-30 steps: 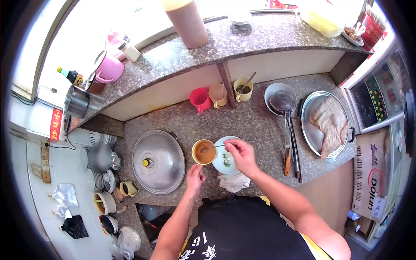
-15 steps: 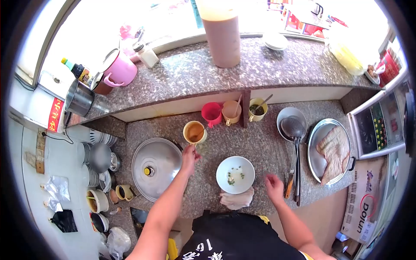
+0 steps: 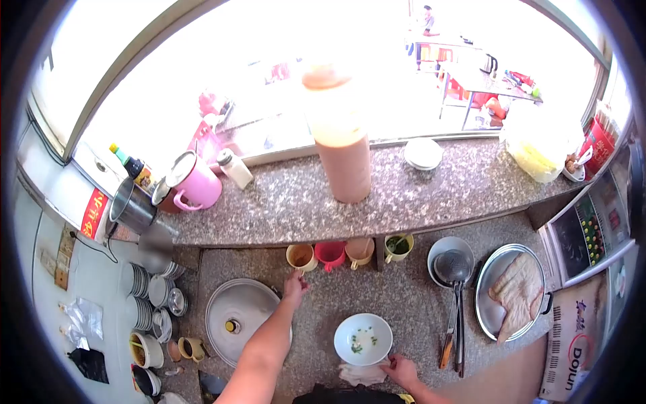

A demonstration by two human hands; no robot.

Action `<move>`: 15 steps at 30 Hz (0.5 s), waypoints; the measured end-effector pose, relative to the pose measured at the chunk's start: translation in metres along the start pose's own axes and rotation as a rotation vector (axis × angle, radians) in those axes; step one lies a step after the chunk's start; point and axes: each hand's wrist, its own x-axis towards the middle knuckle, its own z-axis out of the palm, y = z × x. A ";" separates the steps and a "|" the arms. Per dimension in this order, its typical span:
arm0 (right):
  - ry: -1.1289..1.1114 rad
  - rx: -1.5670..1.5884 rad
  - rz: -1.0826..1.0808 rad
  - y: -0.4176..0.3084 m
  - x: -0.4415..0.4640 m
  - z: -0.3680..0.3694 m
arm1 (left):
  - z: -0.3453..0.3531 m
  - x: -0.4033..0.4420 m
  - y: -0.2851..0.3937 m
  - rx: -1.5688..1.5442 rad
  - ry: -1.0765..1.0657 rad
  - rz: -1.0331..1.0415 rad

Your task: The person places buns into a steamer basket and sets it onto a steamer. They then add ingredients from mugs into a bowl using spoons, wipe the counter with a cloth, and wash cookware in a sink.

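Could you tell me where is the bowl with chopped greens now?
In the head view, the bowl sits on the lower counter, low and just right of centre, between the pot lid and the strainer, beside the cloth.

Place: looked like an eatery's kitchen
Lid [image 3: 227,306]: lay on the table [image 3: 313,330]
Plates [image 3: 138,279]: stood stacked left of the lid
Strainer [image 3: 451,266]: rested right of it
Red seats [image 3: 445,55]: stood well beyond it

A hand could pass over the counter [image 3: 404,296] between the white bowl [image 3: 344,326] and red cup [image 3: 330,256]; the domed lid [image 3: 235,303] stands left, long utensil handles [image 3: 460,330] right, the raised ledge [image 3: 269,209] beyond.
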 end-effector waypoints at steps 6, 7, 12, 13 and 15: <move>-0.039 -0.111 -0.119 0.012 0.004 0.003 | -0.001 -0.043 0.003 0.083 0.019 0.120; 0.000 -0.073 -0.094 0.009 0.006 0.002 | 0.002 -0.067 0.006 0.047 0.094 0.145; 0.079 0.010 -0.162 0.005 0.000 0.002 | -0.061 -0.180 -0.026 0.173 0.155 0.420; 0.110 0.077 -0.179 0.009 -0.003 0.001 | -0.084 -0.195 -0.034 0.152 0.186 0.424; 0.132 0.132 -0.214 0.010 -0.007 -0.002 | -0.146 -0.228 -0.055 0.098 0.381 0.474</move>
